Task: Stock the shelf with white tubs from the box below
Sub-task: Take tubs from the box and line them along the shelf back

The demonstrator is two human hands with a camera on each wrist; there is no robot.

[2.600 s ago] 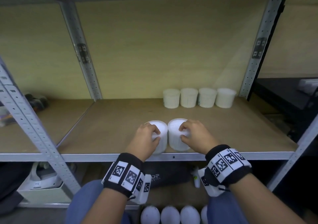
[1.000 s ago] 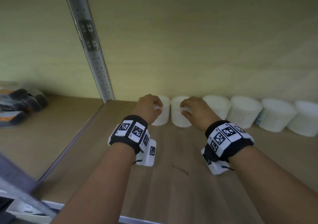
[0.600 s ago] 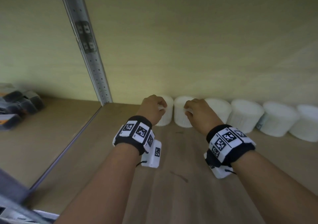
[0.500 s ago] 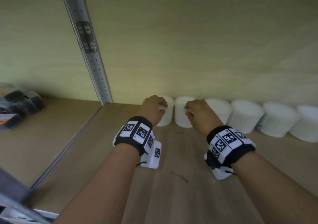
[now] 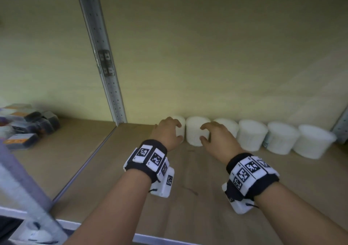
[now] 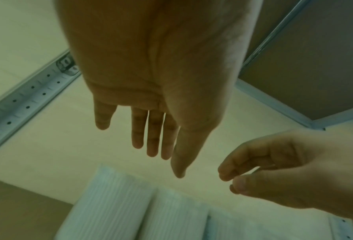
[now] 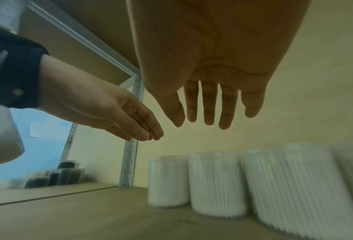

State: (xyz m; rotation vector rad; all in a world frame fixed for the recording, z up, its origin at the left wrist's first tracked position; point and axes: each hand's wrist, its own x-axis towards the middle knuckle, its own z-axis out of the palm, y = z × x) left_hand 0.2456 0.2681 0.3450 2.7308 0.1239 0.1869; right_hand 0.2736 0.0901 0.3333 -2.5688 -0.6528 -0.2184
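A row of several white ribbed tubs stands along the back wall of the wooden shelf (image 5: pixel 188 197). My left hand (image 5: pixel 172 131) hovers just in front of the leftmost tub (image 5: pixel 180 121) with its fingers straight and holds nothing. My right hand (image 5: pixel 209 136) is open too, in front of the second tub (image 5: pixel 194 131). In the left wrist view the left hand's fingers (image 6: pixel 152 139) stretch out above the two end tubs (image 6: pixel 114 204). In the right wrist view the right hand's fingers (image 7: pixel 209 105) hang clear above the tubs (image 7: pixel 216 183).
A grey perforated upright (image 5: pixel 105 65) divides this bay from the left one, where dark packets (image 5: pixel 28 128) are stacked. Another upright (image 5: pixel 341 130) stands behind the rightmost tub (image 5: pixel 314 144). Bare shelf board lies between the tubs and the metal front edge (image 5: pixel 160 238).
Both hands carried two tubs from the shelf's front edge to the left end of the back row. Since half a second ago the fingers have uncurled and let go.
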